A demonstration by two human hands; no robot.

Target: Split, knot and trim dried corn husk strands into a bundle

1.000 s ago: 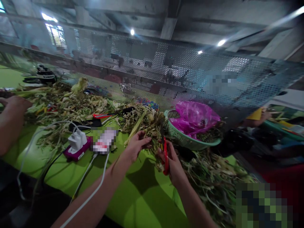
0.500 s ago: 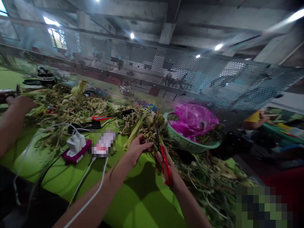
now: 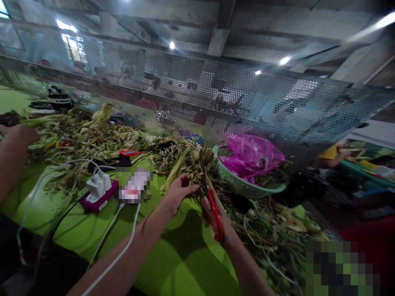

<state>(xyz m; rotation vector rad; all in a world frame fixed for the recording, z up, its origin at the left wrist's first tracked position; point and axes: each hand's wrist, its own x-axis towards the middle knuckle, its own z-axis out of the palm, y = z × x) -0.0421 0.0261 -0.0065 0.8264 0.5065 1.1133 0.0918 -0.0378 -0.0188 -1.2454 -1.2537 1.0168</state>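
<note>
My right hand [image 3: 224,231] is wrapped round a pair of scissors [image 3: 215,216] with red handles. The dark blades [image 3: 203,176] point away from me, close to the fingertips of my left hand. With its thumb and fingers pinched together, my left hand [image 3: 179,194] holds a small bit of dried plant [image 3: 193,179]; its exact shape is hard to make out. Just beyond both hands lies a heap of dry stalks and leaves [image 3: 173,158], where a long pale green leaf [image 3: 176,169] slants toward my left hand.
A green basket [image 3: 230,178] with a pink plastic bag [image 3: 256,156] stands right of the heap. Left are a power strip [image 3: 100,201], a blurred-out phone [image 3: 135,187], white cables and a red-handled tool [image 3: 132,152]. Another person's hand [image 3: 21,133] is far left. A mesh divider [image 3: 185,88] runs behind.
The other person's hand at the far left has shifted left, and the dark tool seen in it is no longer visible. My own hands and the scissors have barely moved.
</note>
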